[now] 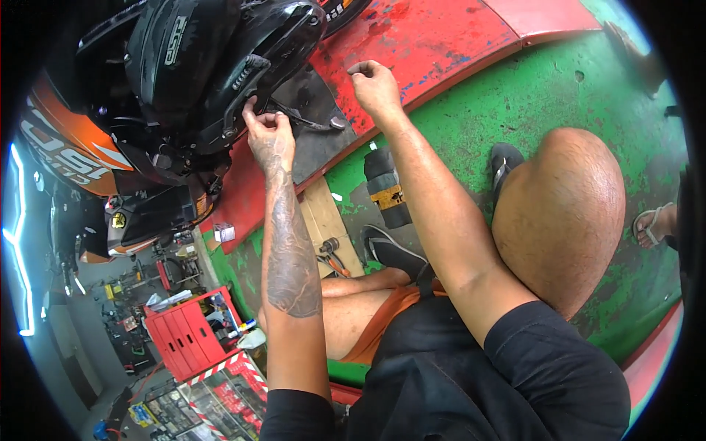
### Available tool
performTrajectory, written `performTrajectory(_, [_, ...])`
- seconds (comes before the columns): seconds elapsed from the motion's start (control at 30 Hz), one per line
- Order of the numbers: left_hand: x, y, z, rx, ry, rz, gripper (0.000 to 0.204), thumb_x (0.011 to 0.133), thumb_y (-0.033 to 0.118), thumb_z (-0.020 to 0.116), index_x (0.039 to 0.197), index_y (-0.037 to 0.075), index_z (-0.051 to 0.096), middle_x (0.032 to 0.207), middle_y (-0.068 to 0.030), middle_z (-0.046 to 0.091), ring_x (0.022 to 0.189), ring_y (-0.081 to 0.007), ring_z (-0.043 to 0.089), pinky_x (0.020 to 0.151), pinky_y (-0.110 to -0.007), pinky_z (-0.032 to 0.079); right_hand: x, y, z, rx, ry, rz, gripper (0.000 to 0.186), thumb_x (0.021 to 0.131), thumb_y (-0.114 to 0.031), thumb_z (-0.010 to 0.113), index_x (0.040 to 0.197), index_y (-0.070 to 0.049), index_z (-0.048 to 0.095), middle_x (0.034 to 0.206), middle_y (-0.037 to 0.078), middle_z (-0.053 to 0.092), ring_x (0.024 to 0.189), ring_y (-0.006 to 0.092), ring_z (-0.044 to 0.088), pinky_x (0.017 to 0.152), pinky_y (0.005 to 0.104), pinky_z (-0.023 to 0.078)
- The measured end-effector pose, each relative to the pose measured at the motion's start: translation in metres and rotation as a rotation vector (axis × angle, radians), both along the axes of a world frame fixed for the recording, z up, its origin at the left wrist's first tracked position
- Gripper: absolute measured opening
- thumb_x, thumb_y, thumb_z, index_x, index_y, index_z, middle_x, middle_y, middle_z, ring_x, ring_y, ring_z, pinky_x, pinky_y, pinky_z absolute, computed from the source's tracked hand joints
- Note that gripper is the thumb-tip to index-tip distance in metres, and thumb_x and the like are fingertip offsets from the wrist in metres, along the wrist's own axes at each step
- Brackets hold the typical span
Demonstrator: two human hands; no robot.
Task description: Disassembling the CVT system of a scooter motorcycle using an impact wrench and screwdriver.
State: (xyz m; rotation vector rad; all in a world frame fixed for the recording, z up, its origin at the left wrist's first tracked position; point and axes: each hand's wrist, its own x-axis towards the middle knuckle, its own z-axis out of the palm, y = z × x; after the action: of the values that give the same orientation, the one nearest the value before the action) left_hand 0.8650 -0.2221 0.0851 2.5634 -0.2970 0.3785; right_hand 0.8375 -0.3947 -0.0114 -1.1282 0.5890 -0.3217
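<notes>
A motorcycle [198, 66] with black covers and an orange side panel [73, 143] fills the upper left. My left hand [271, 134] reaches to its dark lower side, the index finger raised against or just before the black part. Its fingers look apart, and I see nothing between them. To its right, a black lever-like piece [312, 123] juts out over a dark mat [312, 92]. Above the red platform [434, 37], my right hand [376, 90] is closed, fingertips drawn to the thumb. Whatever it may pinch is too small to make out.
Below my hands stands a black cylinder [382, 180] with a yellow band. Orange-handled pliers [338, 263] and a dark round part [329, 246] lie on cardboard [318, 209]. A red tool cabinet [187, 338] is lower left. Another person's sandalled foot [656, 226] is at right.
</notes>
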Motion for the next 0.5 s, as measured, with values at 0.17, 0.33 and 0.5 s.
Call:
performTrajectory(0.17, [0.004, 0.000, -0.013, -0.133, 0.040, 0.036, 0.081, 0.082, 0.010, 0.062, 0.150, 0.007, 0.016, 0.072, -0.0058, 0.062, 0.070, -0.0226, 0.063, 0.071, -0.038, 0.051, 0.003, 0.000, -0.008, -0.013, 0.008, 0.020, 0.023, 0.079, -0.011, 0.052, 0.094, -0.001, 0.067, 0.088, 0.013, 0.069, 0.086, 0.0207, 0.066, 0.080, 0.0324, 0.049])
performTrajectory(0.33, [0.010, 0.003, -0.010, 0.127, -0.022, 0.062, 0.085, 0.084, 0.016, 0.063, 0.150, 0.006, 0.010, 0.073, -0.0069, 0.066, 0.065, -0.0190, 0.064, 0.068, -0.035, 0.052, 0.005, 0.009, -0.023, -0.009, -0.030, 0.055, 0.021, 0.081, -0.009, 0.053, 0.094, -0.001, 0.067, 0.087, 0.010, 0.068, 0.083, 0.0178, 0.064, 0.078, 0.0310, 0.049])
performTrajectory(0.5, [0.008, 0.005, -0.014, -0.485, -0.127, -0.104, 0.045, 0.090, 0.011, 0.056, 0.132, 0.000, 0.045, 0.067, -0.0012, 0.057, 0.053, -0.0077, 0.054, 0.049, -0.022, 0.043, 0.006, 0.019, -0.021, -0.004, -0.077, 0.146, 0.018, 0.087, -0.009, 0.052, 0.101, -0.005, 0.062, 0.080, 0.000, 0.058, 0.071, 0.0089, 0.054, 0.059, 0.0247, 0.045])
